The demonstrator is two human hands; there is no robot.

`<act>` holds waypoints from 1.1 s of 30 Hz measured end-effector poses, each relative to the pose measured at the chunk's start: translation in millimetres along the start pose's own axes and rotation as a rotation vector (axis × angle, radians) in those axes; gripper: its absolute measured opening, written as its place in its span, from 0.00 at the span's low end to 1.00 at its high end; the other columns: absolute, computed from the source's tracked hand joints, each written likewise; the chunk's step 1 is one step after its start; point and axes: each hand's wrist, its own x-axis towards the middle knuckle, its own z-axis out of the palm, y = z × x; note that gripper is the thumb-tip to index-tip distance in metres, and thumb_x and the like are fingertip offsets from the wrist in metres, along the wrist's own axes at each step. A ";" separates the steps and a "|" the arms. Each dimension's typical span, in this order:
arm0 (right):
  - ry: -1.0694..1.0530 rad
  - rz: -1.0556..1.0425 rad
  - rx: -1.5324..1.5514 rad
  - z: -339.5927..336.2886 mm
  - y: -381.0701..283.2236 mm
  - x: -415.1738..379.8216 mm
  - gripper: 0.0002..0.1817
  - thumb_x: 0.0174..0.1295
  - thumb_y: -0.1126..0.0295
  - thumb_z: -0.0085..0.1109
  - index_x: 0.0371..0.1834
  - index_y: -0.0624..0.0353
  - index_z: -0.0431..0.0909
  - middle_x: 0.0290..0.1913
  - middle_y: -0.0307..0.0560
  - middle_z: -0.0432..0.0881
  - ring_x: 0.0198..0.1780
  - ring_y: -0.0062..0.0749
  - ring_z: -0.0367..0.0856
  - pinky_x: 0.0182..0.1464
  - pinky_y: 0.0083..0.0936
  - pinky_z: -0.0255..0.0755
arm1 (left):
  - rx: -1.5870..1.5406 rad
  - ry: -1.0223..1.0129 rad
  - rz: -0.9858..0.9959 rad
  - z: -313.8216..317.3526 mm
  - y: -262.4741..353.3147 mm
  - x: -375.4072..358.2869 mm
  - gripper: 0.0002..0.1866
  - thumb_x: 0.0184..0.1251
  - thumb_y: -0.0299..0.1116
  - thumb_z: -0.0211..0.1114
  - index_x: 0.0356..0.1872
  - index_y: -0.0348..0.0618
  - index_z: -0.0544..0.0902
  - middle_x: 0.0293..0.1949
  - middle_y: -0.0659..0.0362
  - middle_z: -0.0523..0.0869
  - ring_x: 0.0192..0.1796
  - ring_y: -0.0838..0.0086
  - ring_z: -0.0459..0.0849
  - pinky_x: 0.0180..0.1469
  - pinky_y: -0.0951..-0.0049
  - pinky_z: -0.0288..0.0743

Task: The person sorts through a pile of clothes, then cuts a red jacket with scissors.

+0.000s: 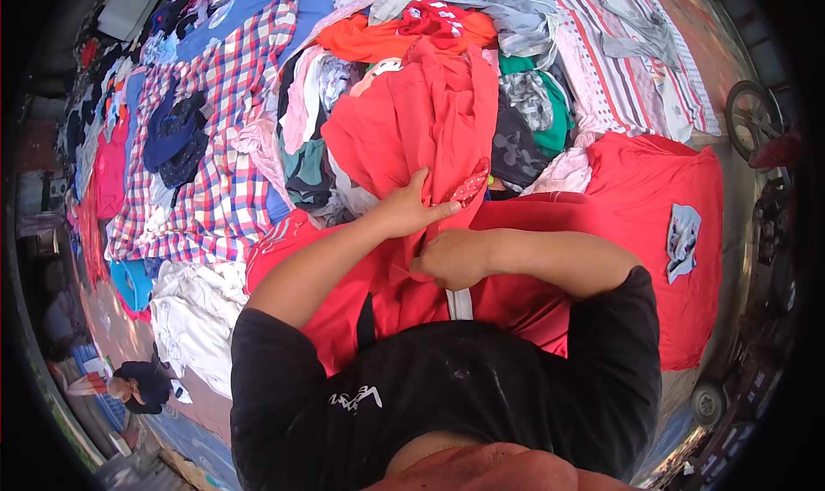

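Note:
A large red garment [412, 113] spreads over the heap in front of me, its near end bunched between my hands. My left hand [411, 207] grips its folds, thumb stretched across the cloth and the other fingers partly hidden. Just below and to the right, my right hand [454, 259] is closed on the garment's near end with the fingers curled in. A piece of red dotted fabric [473, 184] shows beside my left thumb. Red cloth [533, 224] also lies under my forearms and across my lap.
A plaid cloth [215, 87] with dark blue garments on it lies to the left. White cloth [198, 310] is at lower left. At right, a small grey patterned piece [683, 243] rests on red fabric. A wheel [752, 117] stands far right; another person [142, 386] is at lower left.

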 end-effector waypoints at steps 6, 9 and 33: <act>0.074 -0.222 0.176 -4.9 -11.1 4.5 0.10 0.60 0.75 0.59 0.45 0.62 0.77 0.42 0.59 0.84 0.45 0.58 0.83 0.49 0.48 0.74 | -0.043 -0.111 0.110 22.0 -6.7 1.5 0.65 0.45 0.62 0.79 0.75 0.32 0.51 0.55 0.30 0.81 0.56 0.42 0.84 0.56 0.55 0.79; 0.143 -0.315 0.244 -1.5 -5.8 5.6 0.15 0.61 0.76 0.59 0.52 0.62 0.78 0.46 0.59 0.84 0.44 0.56 0.83 0.51 0.45 0.75 | -0.031 -0.191 0.126 37.8 -19.6 4.7 0.45 0.63 0.53 0.68 0.71 0.34 0.58 0.52 0.31 0.82 0.49 0.44 0.87 0.49 0.55 0.82; 1.481 0.149 0.991 -105.8 109.6 -80.4 0.07 0.70 0.71 0.61 0.46 0.60 0.81 0.33 0.39 0.84 0.30 0.20 0.80 0.33 0.17 0.72 | -0.769 0.894 0.372 -317.1 -155.0 -170.5 0.18 0.66 0.20 0.60 0.57 0.38 0.82 0.45 0.58 0.89 0.42 0.74 0.88 0.46 0.71 0.83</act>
